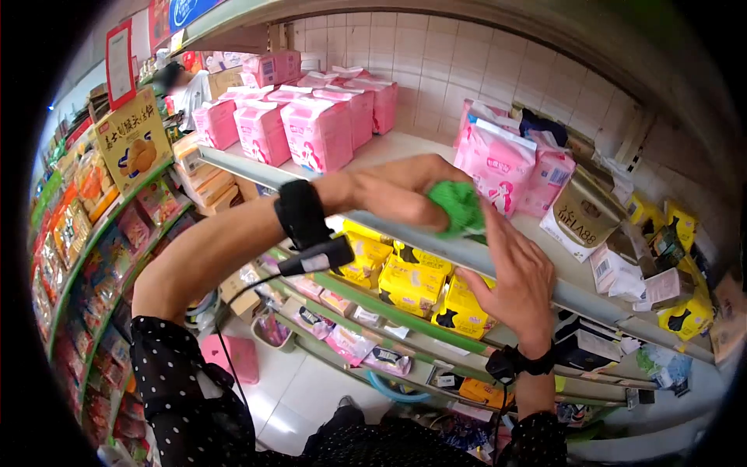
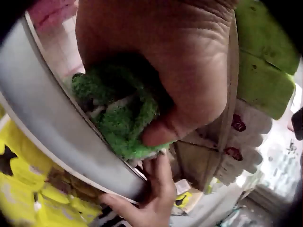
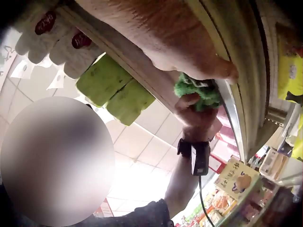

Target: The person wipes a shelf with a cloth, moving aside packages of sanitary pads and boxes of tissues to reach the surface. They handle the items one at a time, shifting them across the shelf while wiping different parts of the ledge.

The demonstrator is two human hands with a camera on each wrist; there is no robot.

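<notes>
A crumpled green cloth is bunched in my left hand, whose thumb presses into it in the left wrist view. The cloth lies against the grey metal front edge of the upper shelf. Just to the right, my right hand rests at the same edge, its fingers mostly straight and thumb spread apart below. Its fingertips are close beside the cloth. In the right wrist view the left hand and cloth show past the right hand.
Pink packs stand on the upper shelf, with more pink packs and a gold-and-white box to the right. Yellow packs fill the shelf below. A snack rack stands left; a pink stool is on the floor.
</notes>
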